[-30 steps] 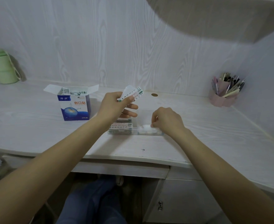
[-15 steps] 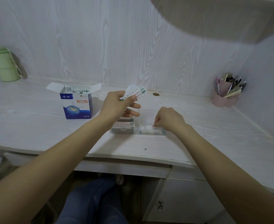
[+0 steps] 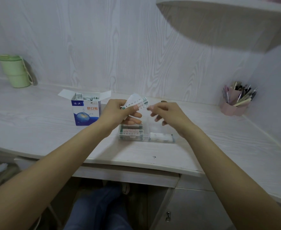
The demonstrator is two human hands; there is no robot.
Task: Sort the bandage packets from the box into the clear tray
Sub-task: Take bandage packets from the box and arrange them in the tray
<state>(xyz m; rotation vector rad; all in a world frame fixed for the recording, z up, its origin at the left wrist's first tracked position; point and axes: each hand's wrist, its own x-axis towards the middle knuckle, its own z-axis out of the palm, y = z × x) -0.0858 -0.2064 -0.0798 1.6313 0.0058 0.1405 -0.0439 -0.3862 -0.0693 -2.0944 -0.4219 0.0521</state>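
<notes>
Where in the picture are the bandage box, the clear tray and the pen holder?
bandage box (image 3: 86, 113): head view, on its blue front face.
clear tray (image 3: 146, 128): head view, on its middle divider wall.
pen holder (image 3: 232, 108): head view, on its pink side.

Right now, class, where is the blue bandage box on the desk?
In the head view, the blue bandage box stands open on the desk, left of the left hand and the clear tray.

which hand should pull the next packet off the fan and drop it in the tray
Probably the right hand: open, empty, its fingertips beside the bandage packets and above the clear tray. The left hand holds the fan.
</notes>
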